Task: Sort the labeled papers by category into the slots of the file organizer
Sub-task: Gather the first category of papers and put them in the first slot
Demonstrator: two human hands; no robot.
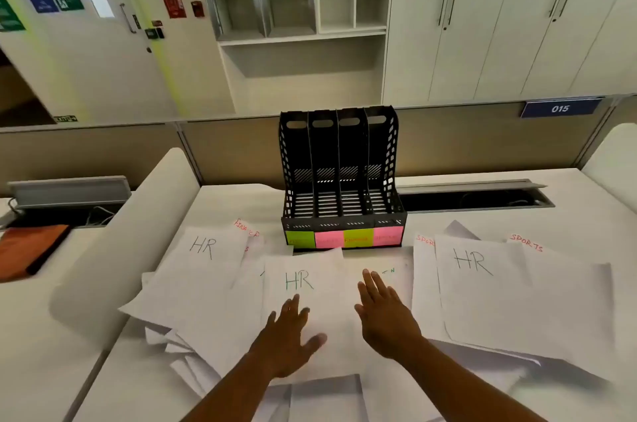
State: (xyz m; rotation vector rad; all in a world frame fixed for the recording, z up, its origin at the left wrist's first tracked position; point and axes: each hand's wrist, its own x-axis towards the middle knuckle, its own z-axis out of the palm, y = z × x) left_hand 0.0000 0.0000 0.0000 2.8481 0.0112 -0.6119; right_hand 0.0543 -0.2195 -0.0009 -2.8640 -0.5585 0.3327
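White desk surface is strewn with labeled sheets. From left: the left hand, fingers spread and grasping nothing, is laid on the green-lettered HR sheet; the right hand, likewise released, is just beside. Directly beyond stands the file organizer, its slots seemingly unfilled.

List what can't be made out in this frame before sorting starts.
- Head view: the writing on the four sticky notes on the file organizer is too blurred to read.
- The sheet under the right hand shows only green letter ends; the hand covers its label.
- The lower papers in the left pile are hidden by the sheets on top.
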